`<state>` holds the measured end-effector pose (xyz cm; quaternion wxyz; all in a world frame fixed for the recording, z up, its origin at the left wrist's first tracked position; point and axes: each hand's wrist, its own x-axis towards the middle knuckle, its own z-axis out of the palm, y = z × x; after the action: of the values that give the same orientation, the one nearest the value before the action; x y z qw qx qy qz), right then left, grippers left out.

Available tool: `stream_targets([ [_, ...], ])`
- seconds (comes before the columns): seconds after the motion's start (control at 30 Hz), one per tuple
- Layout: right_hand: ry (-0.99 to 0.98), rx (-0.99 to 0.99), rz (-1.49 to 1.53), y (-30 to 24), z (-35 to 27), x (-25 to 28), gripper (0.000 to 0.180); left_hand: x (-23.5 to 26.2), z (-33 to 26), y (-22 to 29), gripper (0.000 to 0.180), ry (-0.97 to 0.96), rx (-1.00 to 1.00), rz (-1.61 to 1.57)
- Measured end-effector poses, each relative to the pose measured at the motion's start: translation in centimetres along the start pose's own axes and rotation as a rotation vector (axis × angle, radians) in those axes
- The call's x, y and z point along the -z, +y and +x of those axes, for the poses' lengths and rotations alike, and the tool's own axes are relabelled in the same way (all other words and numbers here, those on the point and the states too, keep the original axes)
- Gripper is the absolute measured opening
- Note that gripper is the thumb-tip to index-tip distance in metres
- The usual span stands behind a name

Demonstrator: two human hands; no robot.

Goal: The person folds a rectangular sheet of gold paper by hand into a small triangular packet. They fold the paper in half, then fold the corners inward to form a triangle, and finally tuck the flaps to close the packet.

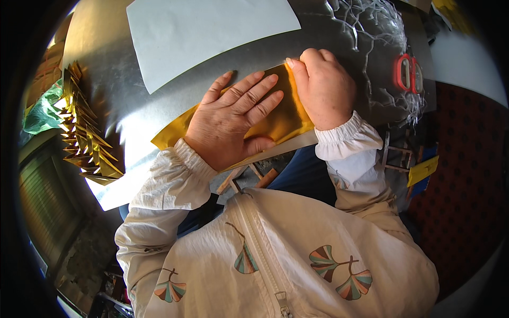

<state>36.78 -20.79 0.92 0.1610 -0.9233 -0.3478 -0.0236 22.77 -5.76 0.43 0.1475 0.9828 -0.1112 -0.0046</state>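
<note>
your left hand [233,119] lies flat, fingers spread, on the gold sheet [283,114], while your right hand [323,87] pinches its far right corner.

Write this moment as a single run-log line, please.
left hand: flat on gold sheet | right hand: pinching sheet's far edge | nearby: folded gold pieces, white paper, red scissors

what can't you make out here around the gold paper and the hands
Head view only:
- Middle of the gold paper: covered by the left hand.
- Its far corner: under the right hand.
- Red scissors: blades too small and warped by the fisheye rim.
- White sheet: top cut off by the frame edge.
</note>
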Motion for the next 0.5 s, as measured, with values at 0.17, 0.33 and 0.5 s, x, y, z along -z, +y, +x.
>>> stream_targets([
  [0.17,0.061,0.032,-0.018,-0.1,1.0,-0.7,0.026,0.1,0.3,-0.3,0.079,0.032,0.03,0.007],
  [0.33,0.071,-0.006,0.144,1.0,1.1,0.0,0.024,0.4,0.4,-0.3,0.079,0.006,0.038,0.023],
  [0.5,0.169,0.225,0.264,0.8,-3.9,2.2,0.025,0.4,0.4,-0.2,0.076,0.035,0.038,-0.016],
])
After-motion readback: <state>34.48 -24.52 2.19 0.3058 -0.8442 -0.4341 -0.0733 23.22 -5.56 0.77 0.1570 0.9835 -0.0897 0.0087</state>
